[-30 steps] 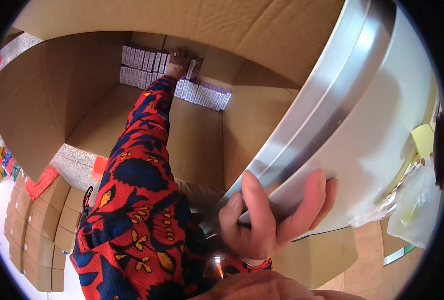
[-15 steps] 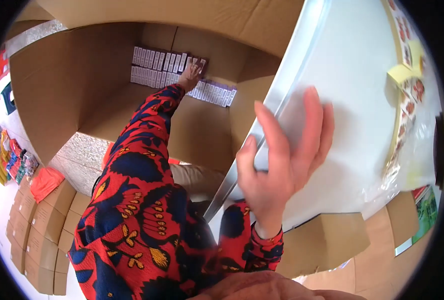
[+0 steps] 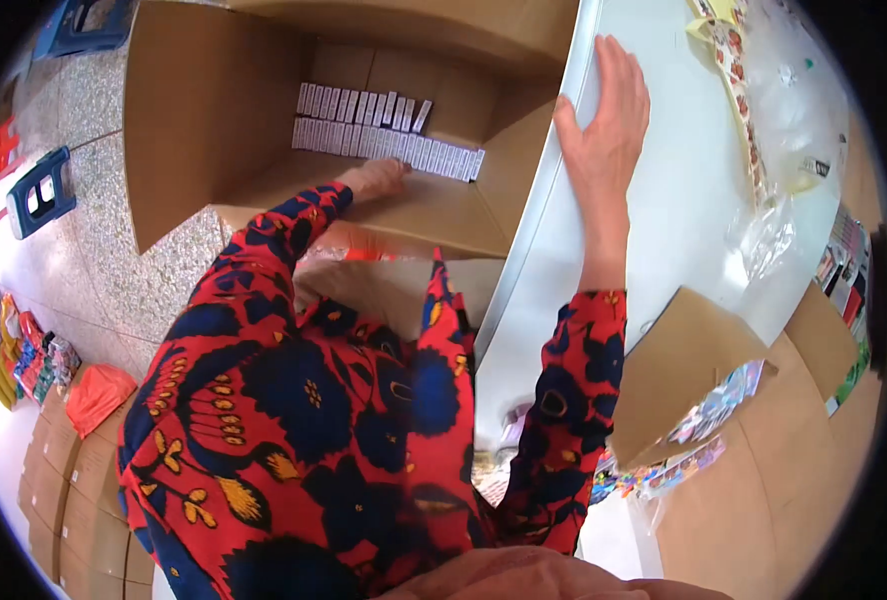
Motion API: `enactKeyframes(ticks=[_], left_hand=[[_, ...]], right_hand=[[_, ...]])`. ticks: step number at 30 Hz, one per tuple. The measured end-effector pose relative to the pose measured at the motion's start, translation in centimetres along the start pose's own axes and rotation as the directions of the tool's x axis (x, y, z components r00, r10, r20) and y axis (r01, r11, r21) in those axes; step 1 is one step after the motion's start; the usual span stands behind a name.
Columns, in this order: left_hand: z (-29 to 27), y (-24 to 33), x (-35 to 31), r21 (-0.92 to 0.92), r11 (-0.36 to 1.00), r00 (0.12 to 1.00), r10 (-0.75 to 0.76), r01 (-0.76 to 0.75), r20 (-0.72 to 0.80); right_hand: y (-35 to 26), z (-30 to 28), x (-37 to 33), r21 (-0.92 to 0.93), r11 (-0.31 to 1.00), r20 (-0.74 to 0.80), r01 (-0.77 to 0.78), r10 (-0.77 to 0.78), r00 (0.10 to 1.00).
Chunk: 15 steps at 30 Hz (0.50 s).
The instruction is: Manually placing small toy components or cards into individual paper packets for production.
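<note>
Two rows of slim white-faced boxes (image 3: 354, 138) are stacked inside the cardboard carton (image 3: 189, 130) at twelve o'clock; row-packing seems in hand. The left hand (image 3: 379, 179), at eleven, is held by the lower row, fingers curled, any grip untellable. The right hand (image 3: 609, 125), at one, is rested open on the white tabletop (image 3: 679, 200). Straightening seems called for by the leaning box (image 3: 423, 116).

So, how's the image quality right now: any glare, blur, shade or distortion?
Head view: black fisheye rim, stacked cartons bending at lower left; floor washed out at far left; shade inside the open carton; left hand slightly soft, right hand clearer.
</note>
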<state>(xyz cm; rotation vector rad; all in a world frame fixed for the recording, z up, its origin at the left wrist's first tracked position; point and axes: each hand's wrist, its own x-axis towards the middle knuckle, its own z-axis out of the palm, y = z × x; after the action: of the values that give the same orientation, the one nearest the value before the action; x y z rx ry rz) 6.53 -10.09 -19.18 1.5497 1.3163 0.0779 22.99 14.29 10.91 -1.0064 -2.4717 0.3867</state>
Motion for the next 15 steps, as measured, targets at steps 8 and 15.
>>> enactKeyframes(ticks=[8, 15], left_hand=[[-2.2, -8.4, -1.6, 0.144, 0.895, 0.906, -0.421, 0.422, -0.044], [-3.4, -8.5, 4.3, 0.301, 0.869, 0.898, -0.292, 0.393, -0.330]], right_hand=[[0.1, -1.1, 0.2, -0.055, 0.995, 0.045, 0.084, -0.081, 0.996], [1.1, -0.7, 1.1, -0.031, 0.997, 0.084, 0.071, -0.068, 0.994]])
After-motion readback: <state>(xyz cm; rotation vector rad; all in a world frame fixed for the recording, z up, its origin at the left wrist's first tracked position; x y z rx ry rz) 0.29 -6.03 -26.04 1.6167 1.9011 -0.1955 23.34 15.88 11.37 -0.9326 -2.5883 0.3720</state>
